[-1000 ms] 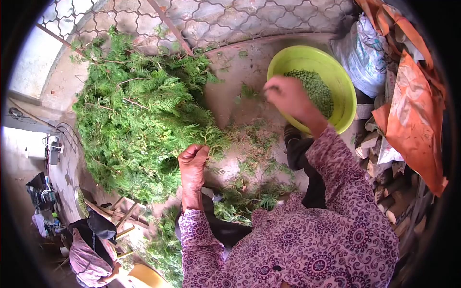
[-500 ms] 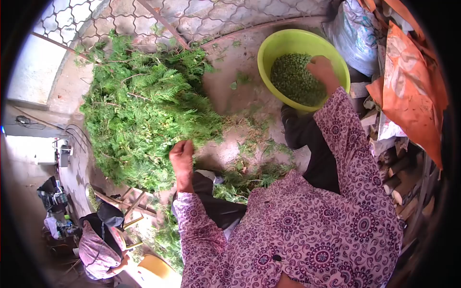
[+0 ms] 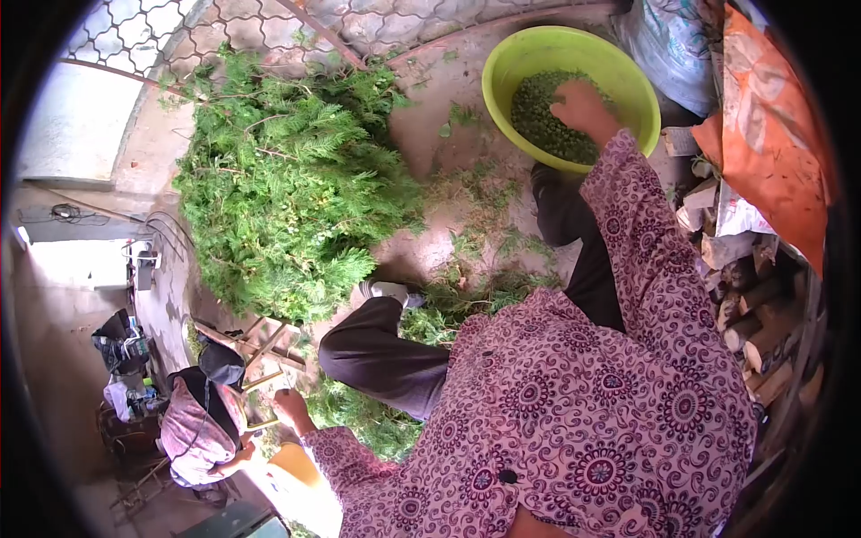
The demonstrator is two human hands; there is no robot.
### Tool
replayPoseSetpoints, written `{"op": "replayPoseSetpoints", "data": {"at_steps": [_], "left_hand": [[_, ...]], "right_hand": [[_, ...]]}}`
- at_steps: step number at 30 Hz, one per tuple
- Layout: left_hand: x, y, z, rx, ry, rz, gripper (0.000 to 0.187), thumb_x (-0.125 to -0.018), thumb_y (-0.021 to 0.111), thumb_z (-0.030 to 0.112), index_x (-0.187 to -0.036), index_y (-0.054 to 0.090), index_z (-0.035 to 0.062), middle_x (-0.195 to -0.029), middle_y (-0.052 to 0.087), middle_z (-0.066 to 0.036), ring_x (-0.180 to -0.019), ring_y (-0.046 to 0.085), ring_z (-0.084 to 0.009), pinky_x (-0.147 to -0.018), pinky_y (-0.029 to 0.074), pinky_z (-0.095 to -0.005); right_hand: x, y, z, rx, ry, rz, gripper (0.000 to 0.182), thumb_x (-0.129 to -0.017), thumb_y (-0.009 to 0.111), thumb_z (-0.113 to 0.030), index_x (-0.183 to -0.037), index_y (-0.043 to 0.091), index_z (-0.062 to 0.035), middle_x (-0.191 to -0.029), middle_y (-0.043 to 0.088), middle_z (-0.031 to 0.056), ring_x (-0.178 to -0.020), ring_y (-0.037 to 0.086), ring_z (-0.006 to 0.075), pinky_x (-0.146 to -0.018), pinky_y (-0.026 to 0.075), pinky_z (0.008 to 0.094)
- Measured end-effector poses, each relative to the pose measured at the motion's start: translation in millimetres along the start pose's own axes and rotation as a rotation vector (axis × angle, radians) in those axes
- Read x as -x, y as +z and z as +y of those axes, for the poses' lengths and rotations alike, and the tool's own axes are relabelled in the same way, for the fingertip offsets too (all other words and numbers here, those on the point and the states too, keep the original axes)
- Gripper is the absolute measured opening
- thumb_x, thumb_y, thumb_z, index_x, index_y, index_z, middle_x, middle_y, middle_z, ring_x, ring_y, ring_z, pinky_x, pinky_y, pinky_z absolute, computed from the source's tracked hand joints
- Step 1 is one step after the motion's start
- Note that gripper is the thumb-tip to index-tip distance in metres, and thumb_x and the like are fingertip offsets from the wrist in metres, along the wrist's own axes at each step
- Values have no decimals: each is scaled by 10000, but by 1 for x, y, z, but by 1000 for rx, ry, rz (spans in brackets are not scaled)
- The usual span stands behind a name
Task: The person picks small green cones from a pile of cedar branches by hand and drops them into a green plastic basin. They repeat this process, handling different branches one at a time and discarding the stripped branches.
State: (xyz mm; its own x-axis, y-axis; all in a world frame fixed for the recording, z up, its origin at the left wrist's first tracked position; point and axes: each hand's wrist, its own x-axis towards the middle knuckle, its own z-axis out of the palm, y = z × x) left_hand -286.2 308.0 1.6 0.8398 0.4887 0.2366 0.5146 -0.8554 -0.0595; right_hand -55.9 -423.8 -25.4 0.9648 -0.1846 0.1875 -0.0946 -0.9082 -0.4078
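My right hand [image 3: 581,106] is inside the lime-green basin [image 3: 649,117], its bent fingers close together over small green pieces [image 3: 543,112]. Whether it holds any of them is hidden. My left hand [image 3: 291,408] is out at the lower left with curled fingers, near a yellow-edged frame [image 3: 260,424]; anything inside it is too small to make out. A large pile of leafy green branches [image 3: 278,188] lies on the ground left of the basin, and more cut greenery [image 3: 372,421] lies beneath my bent leg.
A co-worker [image 3: 193,430] sits at the lower left beside a yellow container [image 3: 296,464]. Stacked firewood [image 3: 762,336] and an orange sheet [image 3: 771,143] line the right side. A white sack [image 3: 668,49] stands behind the basin, and a wire mesh fence [image 3: 395,22] runs along the top.
My left hand has moved from the edge of the branch pile down and left, toward the co-worker's side. My right hand has moved farther over the green pieces in the basin. The view has shifted slightly.
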Motion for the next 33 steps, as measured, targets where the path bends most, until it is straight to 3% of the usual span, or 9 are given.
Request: {"op": "replayPoseSetpoints", "data": {"at_steps": [6,9,16,17,20,22,24,28,33], "left_hand": [[31,-2,-46,-361,-254,-355,426,-602,657,288,-1004,601,161,-1000,580,-170,-994,508,-320,-830,357,-473],[34,-31,10,-375,-391,-329,562,-593,678,348,-1111,543,178,-1112,528,-149,-1113,401,-337,-874,320,-513],[20,-37,186,445,379,-196,427,-715,633,191,-1070,528,-21,-1004,580,-171,-926,555,-281,-823,433,-322],[44,-59,236,552,251,-442,404,-731,628,217,-1066,543,8,-932,608,-168,-851,586,-274,-755,465,-325],[99,-1,297,640,726,-832,336,-787,550,289,-997,581,29,-865,630,-132,-777,607,-215,-689,473,-319],[145,29,326,707,622,-1227,312,-779,544,267,-962,596,20,-893,627,-139,-795,599,-229,-718,457,-328],[182,109,321,735,875,-1301,330,-779,539,271,-982,591,16,-910,622,-150,-827,588,-248,-756,437,-343],[187,108,317,590,969,-1406,347,-783,533,278,-997,584,10,-921,619,-154,-854,578,-258,-770,423,-347],[187,86,311,721,581,-1542,369,-771,553,290,-1020,578,18,-947,602,-179,-873,574,-278,-763,423,-343]], "right_hand": [[4,-2,-6,-4,-47,-70,265,-653,597,-232,-791,600,-6,-795,576,192,-776,551,351,-692,433,424],[10,-3,-19,-44,8,-77,267,-647,602,-226,-802,602,-8,-791,580,192,-783,552,349,-701,435,418],[18,25,-24,-130,-3,-107,250,-637,549,-187,-768,612,16,-788,580,221,-760,561,362,-711,442,435],[22,24,-26,-135,-13,-104,250,-630,548,-188,-759,612,16,-778,579,221,-757,560,364,-702,444,433],[27,28,-22,-176,-85,-72,248,-604,554,-190,-728,613,17,-731,569,222,-727,553,370,-670,442,433],[28,30,-21,-247,-125,-23,238,-593,563,-189,-706,608,15,-702,559,220,-694,544,373,-652,437,439],[34,32,-18,-248,-132,11,231,-593,566,-188,-697,604,14,-697,559,217,-682,539,374,-642,434,442],[29,33,-14,-172,-109,-26,215,-598,569,-183,-684,596,13,-702,565,208,-685,541,374,-638,437,443],[32,41,-22,-189,-98,-183,220,-606,569,-169,-724,610,13,-704,570,208,-692,560,365,-655,450,432]]}}
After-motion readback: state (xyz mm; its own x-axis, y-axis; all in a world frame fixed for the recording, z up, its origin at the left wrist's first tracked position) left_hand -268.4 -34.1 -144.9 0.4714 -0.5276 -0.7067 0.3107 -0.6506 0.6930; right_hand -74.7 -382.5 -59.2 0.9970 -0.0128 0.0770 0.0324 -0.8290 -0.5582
